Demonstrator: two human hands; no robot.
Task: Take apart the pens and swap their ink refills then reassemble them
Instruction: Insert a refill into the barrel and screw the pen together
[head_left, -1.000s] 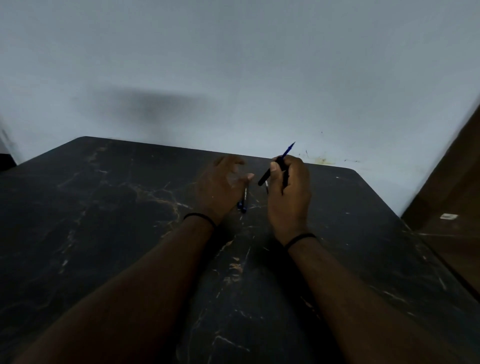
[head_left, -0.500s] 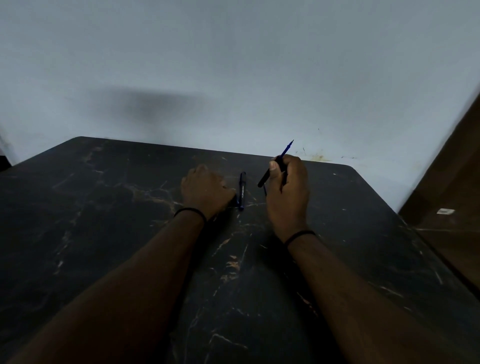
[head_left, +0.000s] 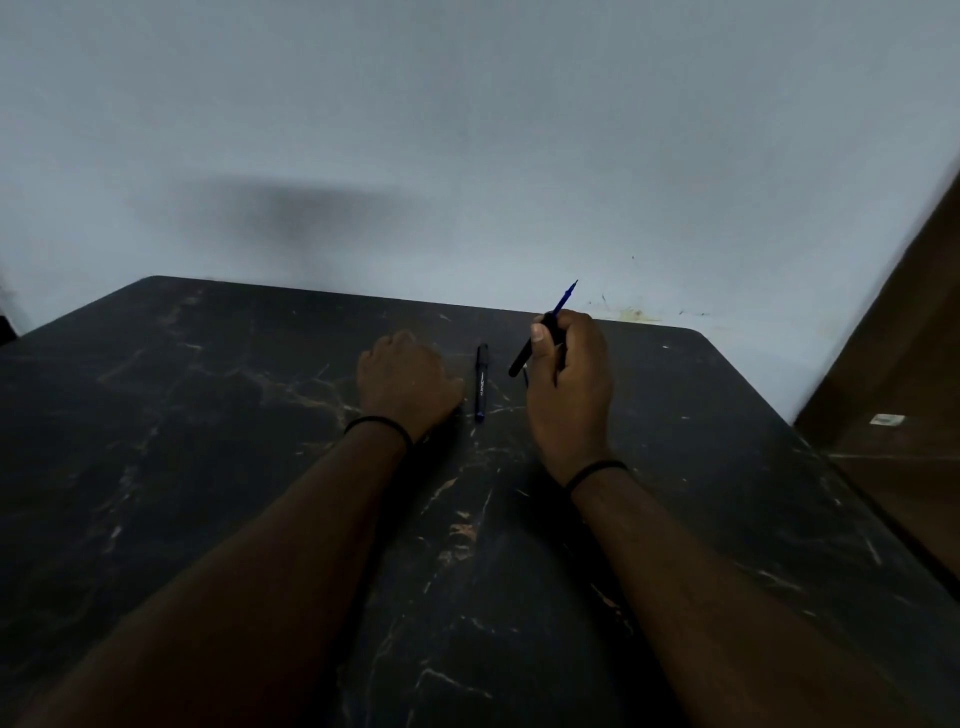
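A: We start with the pale wall (head_left: 467, 130), which fills the upper half, and the black marble-veined table (head_left: 208, 467) below it, running out to a rounded far corner at about two o'clock.

B: Then our two forearms reach in from the near edge. Our left hand (head_left: 408, 384) lies knuckles-up on the table, at about eleven o'clock from the table's middle. We cannot tell whether its fingers are curled round anything; they are hidden under the back of the hand.

A: Our right hand (head_left: 569, 395) is lifted at about one o'clock, fingers and thumb clamped on a black pen barrel (head_left: 530, 351). A blue refill tip (head_left: 565, 296) sticks out of the top of the fist, pointing up toward one o'clock.

B: Between the hands lies the second pen (head_left: 481, 382), dark, lengthwise from twelve to six, flat on the table. It sits just beside our left hand, apart from the right.

A: Smallest, a black band on each wrist (head_left: 379, 423).
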